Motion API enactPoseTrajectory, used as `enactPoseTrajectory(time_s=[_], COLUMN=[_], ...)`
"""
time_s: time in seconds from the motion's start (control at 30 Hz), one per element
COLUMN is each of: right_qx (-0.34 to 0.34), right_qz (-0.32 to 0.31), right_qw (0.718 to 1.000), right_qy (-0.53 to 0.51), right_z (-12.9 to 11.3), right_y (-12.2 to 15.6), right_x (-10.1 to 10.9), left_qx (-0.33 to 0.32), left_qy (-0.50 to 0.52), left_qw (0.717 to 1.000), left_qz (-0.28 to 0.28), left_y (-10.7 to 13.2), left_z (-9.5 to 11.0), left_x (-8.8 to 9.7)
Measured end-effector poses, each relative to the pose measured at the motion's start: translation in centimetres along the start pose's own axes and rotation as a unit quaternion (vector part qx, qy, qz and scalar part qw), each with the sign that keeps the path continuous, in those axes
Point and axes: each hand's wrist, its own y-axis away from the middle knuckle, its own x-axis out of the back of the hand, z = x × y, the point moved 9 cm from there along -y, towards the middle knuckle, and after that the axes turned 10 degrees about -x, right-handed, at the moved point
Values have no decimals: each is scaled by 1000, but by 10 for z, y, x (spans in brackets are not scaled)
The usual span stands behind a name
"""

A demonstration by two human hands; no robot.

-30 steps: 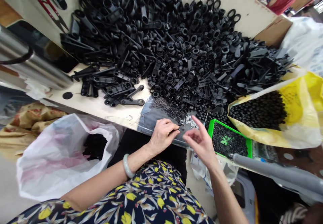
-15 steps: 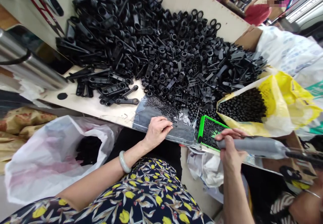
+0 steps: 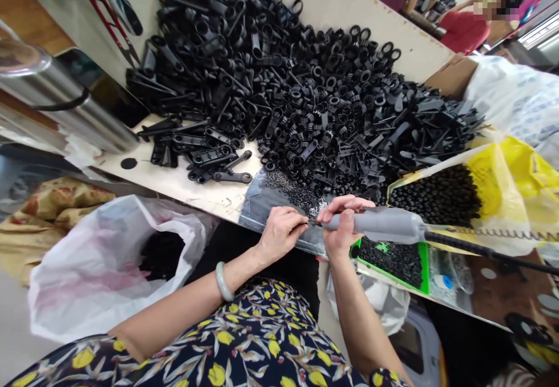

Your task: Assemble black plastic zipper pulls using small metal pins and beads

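Note:
My left hand rests at the table's near edge, its fingers pinched on a small part I cannot make out. My right hand is wrapped round a grey electric screwdriver, whose tip points left and meets the left fingertips. Both hands hover over a clear plastic sheet strewn with tiny screws. A huge heap of black plastic parts fills the table beyond.
A green tray of small black pieces sits under the screwdriver. A yellow bag of black pieces lies right, a white bag hangs at lower left. A steel flask is left. Other people sit far behind.
My right hand went right, took up the grey screwdriver beside the green tray, and brought it left until its tip met my left fingers. The left hand stayed put.

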Motion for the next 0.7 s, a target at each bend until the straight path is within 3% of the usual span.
enactPoseTrajectory(time_s=[0.7], right_qx=[-20], right_qz=[-14], right_qw=[1000], right_qy=[-6], right_z=[5], right_y=[5], right_x=[-2], left_qx=[16], left_qy=[-7], left_qw=[1000], left_qz=[-4], left_y=[-4], left_z=[4], left_x=[2])
